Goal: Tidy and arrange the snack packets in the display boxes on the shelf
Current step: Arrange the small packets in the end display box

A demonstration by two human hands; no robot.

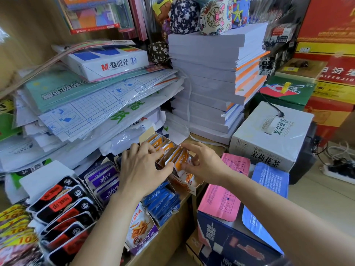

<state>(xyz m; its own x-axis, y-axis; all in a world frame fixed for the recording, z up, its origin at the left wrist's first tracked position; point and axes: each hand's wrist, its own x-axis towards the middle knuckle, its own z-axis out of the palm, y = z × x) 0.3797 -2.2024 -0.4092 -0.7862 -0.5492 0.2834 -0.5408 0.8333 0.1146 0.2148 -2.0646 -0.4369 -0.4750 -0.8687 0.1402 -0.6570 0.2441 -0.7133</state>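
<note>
An open display box (192,186) holds a row of orange snack packets (169,148) standing on edge. My left hand (143,167) lies over the left side of that row, its fingers curled against the packets. My right hand (203,162) pinches the front orange packet (183,163) at the box's near end. Blue packets (161,200), purple packets (104,180) and black-and-red packets (63,204) fill the neighbouring boxes to the left.
Stacks of plastic-wrapped paper (96,104) and a tall pile of white reams (209,79) crowd the shelf behind. A white tea carton (269,143), pink and blue pads (226,191) and a dark blue carton (230,244) stand at the right. Yellow packets (17,225) sit at far left.
</note>
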